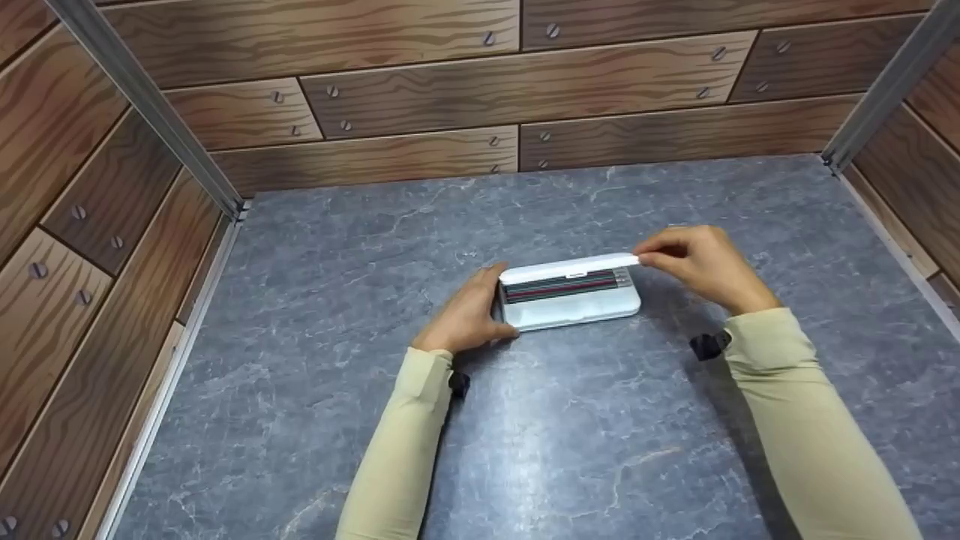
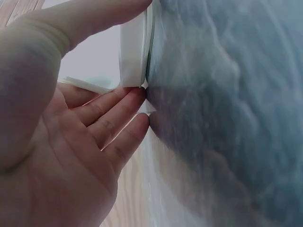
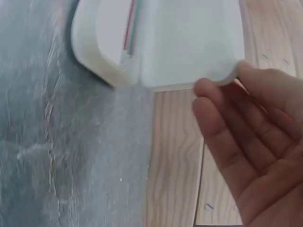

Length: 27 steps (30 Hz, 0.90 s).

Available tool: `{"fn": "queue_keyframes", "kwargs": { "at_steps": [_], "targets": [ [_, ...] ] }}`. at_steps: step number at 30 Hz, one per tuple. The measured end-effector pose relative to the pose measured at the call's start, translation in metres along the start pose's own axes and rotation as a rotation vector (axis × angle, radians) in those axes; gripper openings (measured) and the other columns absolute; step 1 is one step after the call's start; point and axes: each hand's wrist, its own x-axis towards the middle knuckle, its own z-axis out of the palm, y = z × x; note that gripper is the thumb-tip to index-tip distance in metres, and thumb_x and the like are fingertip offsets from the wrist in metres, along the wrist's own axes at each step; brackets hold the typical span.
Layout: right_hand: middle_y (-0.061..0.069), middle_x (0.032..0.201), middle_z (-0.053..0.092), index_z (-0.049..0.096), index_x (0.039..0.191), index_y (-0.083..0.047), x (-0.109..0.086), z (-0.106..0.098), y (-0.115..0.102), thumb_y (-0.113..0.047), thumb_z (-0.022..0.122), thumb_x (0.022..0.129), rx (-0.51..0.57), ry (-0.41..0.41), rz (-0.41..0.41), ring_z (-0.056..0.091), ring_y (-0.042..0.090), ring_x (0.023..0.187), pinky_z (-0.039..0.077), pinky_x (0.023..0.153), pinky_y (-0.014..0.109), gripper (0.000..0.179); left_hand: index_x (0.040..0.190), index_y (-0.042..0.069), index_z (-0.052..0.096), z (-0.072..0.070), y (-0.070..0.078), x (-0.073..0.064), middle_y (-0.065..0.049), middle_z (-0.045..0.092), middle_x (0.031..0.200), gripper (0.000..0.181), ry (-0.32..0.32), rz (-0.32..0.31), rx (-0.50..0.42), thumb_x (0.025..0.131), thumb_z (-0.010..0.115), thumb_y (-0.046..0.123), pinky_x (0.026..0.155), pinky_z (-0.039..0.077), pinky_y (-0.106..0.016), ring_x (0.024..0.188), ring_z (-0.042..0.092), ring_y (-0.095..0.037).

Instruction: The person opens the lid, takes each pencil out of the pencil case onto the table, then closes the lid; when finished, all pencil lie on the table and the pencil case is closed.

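A white pencil case [image 1: 574, 308] lies on the table with its lid [image 1: 555, 269] raised on the far side. Inside, several dark pencils [image 1: 555, 287] lie side by side along the back, a red one among them. My left hand [image 1: 466, 311] holds the case's left end, thumb at the near corner and fingers behind the far one. With thumb and forefinger my right hand [image 1: 701, 259] pinches the lid's right corner. The right wrist view shows this pinch close up, the other fingers loosely bent.
The grey marbled tabletop [image 1: 337, 300] surrounds the case. Wood-patterned panels [image 1: 420, 97] wall it at the back and both sides, with metal posts [image 1: 150, 112] at the far corners. A small black device [image 1: 709, 346] sits at the right wrist.
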Motion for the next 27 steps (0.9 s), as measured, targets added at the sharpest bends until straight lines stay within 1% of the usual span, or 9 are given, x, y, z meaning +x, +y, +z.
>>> {"fn": "queue_keyframes", "kwargs": {
  "at_steps": [3, 6, 7, 11, 15, 19, 22, 25, 27],
  "targets": [
    [0.016, 0.119, 0.084, 0.087, 0.118, -0.007, 0.001, 0.006, 0.003, -0.009, 0.086, 0.099, 0.015, 0.001, -0.033, 0.066, -0.007, 0.095, 0.052, 0.084, 0.005, 0.020, 0.174, 0.001, 0.032, 0.002, -0.007, 0.002, -0.023, 0.052, 0.167, 0.110, 0.015, 0.031, 0.013, 0.088, 0.098, 0.024, 0.133, 0.042, -0.044, 0.155, 0.052, -0.034],
    [0.013, 0.120, 0.084, 0.087, 0.119, -0.007, -0.002, 0.013, 0.005, -0.006, 0.088, 0.096, 0.008, 0.023, -0.072, 0.068, -0.004, 0.098, 0.054, 0.089, 0.006, 0.023, 0.173, 0.002, 0.032, 0.001, -0.010, 0.001, -0.022, 0.052, 0.167, 0.110, 0.014, 0.029, -0.004, 0.089, 0.097, 0.029, 0.133, 0.041, -0.045, 0.156, 0.052, -0.034],
    [0.013, 0.120, 0.084, 0.087, 0.118, -0.007, -0.002, 0.015, 0.005, -0.006, 0.087, 0.096, -0.002, 0.038, -0.087, 0.069, -0.003, 0.099, 0.054, 0.089, 0.006, 0.022, 0.173, 0.002, 0.032, -0.005, -0.001, -0.005, -0.023, 0.050, 0.169, 0.108, 0.000, 0.011, -0.028, 0.090, 0.096, 0.028, 0.134, 0.041, -0.048, 0.157, 0.050, -0.036],
    [0.014, 0.114, 0.086, 0.089, 0.114, -0.008, 0.002, 0.015, 0.001, -0.008, 0.086, 0.099, -0.051, 0.115, -0.118, 0.067, -0.006, 0.094, 0.051, 0.083, 0.004, 0.016, 0.176, 0.004, 0.028, -0.010, 0.001, -0.008, -0.019, 0.053, 0.168, 0.112, 0.003, 0.000, -0.099, 0.090, 0.097, 0.027, 0.136, 0.037, -0.049, 0.159, 0.050, -0.034],
    [0.017, 0.116, 0.085, 0.087, 0.121, -0.005, 0.016, 0.008, 0.002, -0.017, 0.084, 0.102, 0.073, 0.073, 0.038, 0.068, -0.009, 0.088, 0.053, 0.079, 0.006, 0.022, 0.177, 0.006, 0.025, -0.010, -0.001, -0.010, -0.015, 0.063, 0.156, 0.117, 0.024, 0.034, -0.148, 0.088, 0.098, 0.020, 0.135, 0.039, -0.046, 0.150, 0.057, -0.030],
    [-0.006, 0.112, 0.085, 0.077, 0.138, 0.001, 0.035, 0.004, 0.010, -0.026, 0.079, 0.107, 0.312, -0.016, 0.282, 0.077, -0.001, 0.091, 0.061, 0.086, 0.015, 0.041, 0.179, 0.006, 0.021, -0.010, -0.001, -0.011, -0.013, 0.064, 0.154, 0.121, 0.025, 0.028, -0.172, 0.087, 0.099, 0.019, 0.136, 0.037, -0.046, 0.150, 0.057, -0.028],
    [-0.021, 0.103, 0.080, 0.067, 0.148, 0.007, 0.050, 0.005, 0.015, -0.023, 0.075, 0.109, 0.455, -0.052, 0.395, 0.078, 0.001, 0.092, 0.064, 0.091, 0.020, 0.050, 0.179, 0.006, 0.018, -0.011, 0.000, -0.010, -0.013, 0.064, 0.157, 0.124, 0.022, 0.013, -0.173, 0.087, 0.099, 0.019, 0.138, 0.034, -0.046, 0.154, 0.055, -0.028],
    [-0.018, 0.096, 0.080, 0.062, 0.152, 0.011, 0.063, 0.007, 0.019, -0.018, 0.074, 0.110, 0.570, -0.075, 0.466, 0.077, 0.002, 0.088, 0.066, 0.091, 0.023, 0.052, 0.179, 0.005, 0.018, -0.011, 0.001, -0.010, -0.013, 0.063, 0.159, 0.123, 0.026, 0.000, -0.165, 0.087, 0.099, 0.019, 0.138, 0.034, -0.046, 0.155, 0.054, -0.029],
    [-0.014, 0.093, 0.082, 0.070, 0.145, 0.004, 0.068, 0.008, 0.022, -0.015, 0.074, 0.109, 0.642, -0.085, 0.509, 0.077, 0.003, 0.085, 0.067, 0.089, 0.023, 0.041, 0.179, 0.006, 0.022, -0.010, 0.002, -0.010, -0.013, 0.063, 0.159, 0.120, 0.031, -0.003, -0.161, 0.087, 0.099, 0.019, 0.137, 0.035, -0.046, 0.154, 0.055, -0.029]
  ]
}}
